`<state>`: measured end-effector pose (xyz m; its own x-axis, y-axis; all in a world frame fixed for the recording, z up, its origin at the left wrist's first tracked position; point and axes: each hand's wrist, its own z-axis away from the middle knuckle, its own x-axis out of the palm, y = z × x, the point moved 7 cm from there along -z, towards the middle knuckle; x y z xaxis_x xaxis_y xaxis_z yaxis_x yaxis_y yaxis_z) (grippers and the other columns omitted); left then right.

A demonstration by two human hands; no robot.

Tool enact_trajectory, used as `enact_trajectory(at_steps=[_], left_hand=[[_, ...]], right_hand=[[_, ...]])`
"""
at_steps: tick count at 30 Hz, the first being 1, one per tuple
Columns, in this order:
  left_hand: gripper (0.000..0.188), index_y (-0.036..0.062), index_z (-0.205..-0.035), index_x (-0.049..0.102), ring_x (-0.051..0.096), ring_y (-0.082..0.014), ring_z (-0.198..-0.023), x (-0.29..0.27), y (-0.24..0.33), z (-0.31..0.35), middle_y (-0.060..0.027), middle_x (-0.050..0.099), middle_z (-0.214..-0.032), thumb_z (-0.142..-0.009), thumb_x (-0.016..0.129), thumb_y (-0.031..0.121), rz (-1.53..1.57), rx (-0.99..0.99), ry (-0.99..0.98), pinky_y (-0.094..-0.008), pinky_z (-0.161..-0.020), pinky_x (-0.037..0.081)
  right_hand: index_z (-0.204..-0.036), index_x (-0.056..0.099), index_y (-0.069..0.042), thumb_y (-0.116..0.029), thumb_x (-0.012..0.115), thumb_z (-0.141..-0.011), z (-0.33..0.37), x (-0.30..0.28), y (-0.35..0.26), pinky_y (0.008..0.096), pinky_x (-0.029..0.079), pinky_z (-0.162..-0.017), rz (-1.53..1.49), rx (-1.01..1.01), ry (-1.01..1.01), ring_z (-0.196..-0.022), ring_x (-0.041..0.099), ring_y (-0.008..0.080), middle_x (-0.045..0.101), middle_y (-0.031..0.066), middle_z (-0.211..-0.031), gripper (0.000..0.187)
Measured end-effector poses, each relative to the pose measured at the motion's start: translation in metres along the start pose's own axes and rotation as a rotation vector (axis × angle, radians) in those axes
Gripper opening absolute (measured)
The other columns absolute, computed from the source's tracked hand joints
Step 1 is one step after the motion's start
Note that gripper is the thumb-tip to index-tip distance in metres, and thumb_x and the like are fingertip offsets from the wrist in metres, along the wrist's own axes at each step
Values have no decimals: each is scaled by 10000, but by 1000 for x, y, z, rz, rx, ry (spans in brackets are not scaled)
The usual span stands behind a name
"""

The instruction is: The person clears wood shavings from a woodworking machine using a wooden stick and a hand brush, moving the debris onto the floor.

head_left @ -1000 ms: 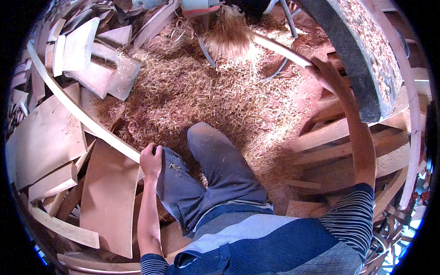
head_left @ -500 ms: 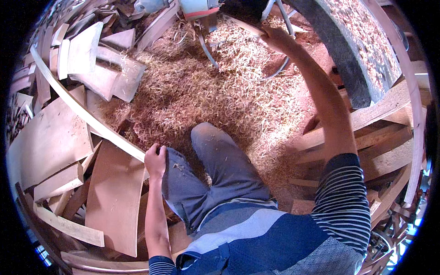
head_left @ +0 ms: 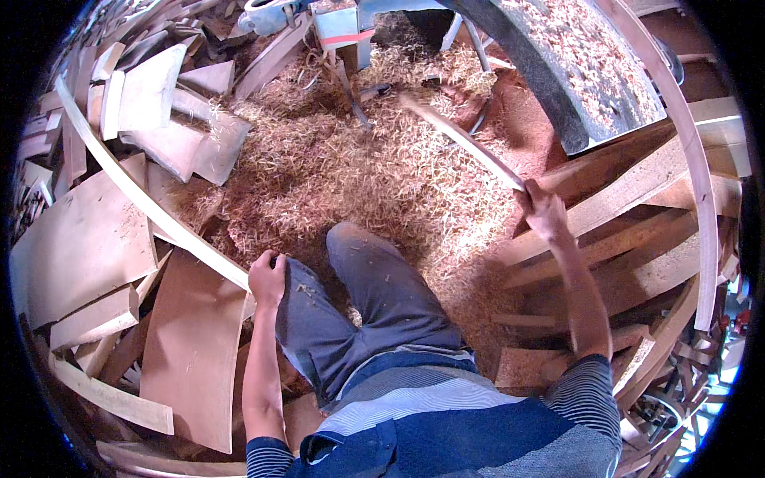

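My right hand [head_left: 546, 213] is closed round the near end of a narrow wooden strip [head_left: 470, 149]. That strip slants away to the far left above the shavings, its far end slightly blurred. By my left knee, my left hand [head_left: 267, 276] is curled round the near end of a long pale wooden strip [head_left: 151, 205]. This longer piece stretches to the far left, over other boards. Beyond the shavings stands a pale blue machine part [head_left: 339, 28] with a red stripe; only its lower portion shows.
Wood shavings [head_left: 319, 163] cover the floor ahead of my knees. Wide boards [head_left: 195, 342] and offcuts pile up on the left. On the right lie stacked planks [head_left: 613, 251], with a dark-edged panel [head_left: 550, 80] bearing wood chips behind them. A long curved strip [head_left: 701, 199] runs along the right side.
My right hand has drawn back from the machine toward me, bringing the narrow strip into fuller view. My left hand stays on its strip; the view has shifted slightly.
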<state>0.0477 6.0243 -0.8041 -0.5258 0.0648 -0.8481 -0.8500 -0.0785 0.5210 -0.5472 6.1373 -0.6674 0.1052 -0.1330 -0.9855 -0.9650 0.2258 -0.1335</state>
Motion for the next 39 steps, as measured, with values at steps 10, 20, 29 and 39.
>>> enact_trajectory(at_steps=[10, 20, 29, 39], left_hand=[[389, 53, -1101, 725, 675, -390, -942, -3, -14, 2, -198, 723, -976, -867, 662, 358, 7, -28, 39, -469, -836, 519], [340, 45, -1013, 728, 675, -386, -941, -12, 5, 8, -203, 720, -972, -863, 674, 344, -43, 9, 67, -468, -812, 512], [388, 50, -1108, 721, 672, -399, -976, -12, -1, 7, -217, 718, -1018, -871, 683, 355, -24, -14, 49, -464, -864, 522], [325, 57, -1020, 714, 674, -388, -898, -20, 2, 18, -194, 716, -936, -863, 687, 340, -21, -44, 54, -466, -783, 513]], right_hand=[[-938, 532, -71, -382, 531, -1013, -1, 84, -12, 508, 485, -398, -84, 101, -35, -485, 632, 366, 608, 179, -558, 320], [-997, 542, -130, -403, 527, -1006, 34, -5, -26, 546, 520, -482, 30, -9, -62, -547, 656, 393, 643, 138, -624, 273], [-1023, 526, -109, -372, 465, -1046, -45, 72, -16, 495, 497, -444, -158, 153, -54, -554, 655, 337, 647, 140, -653, 271], [-1034, 523, -90, -327, 513, -1013, -27, 17, -23, 540, 545, -527, 71, -9, -57, -582, 678, 398, 656, 166, -633, 238]])
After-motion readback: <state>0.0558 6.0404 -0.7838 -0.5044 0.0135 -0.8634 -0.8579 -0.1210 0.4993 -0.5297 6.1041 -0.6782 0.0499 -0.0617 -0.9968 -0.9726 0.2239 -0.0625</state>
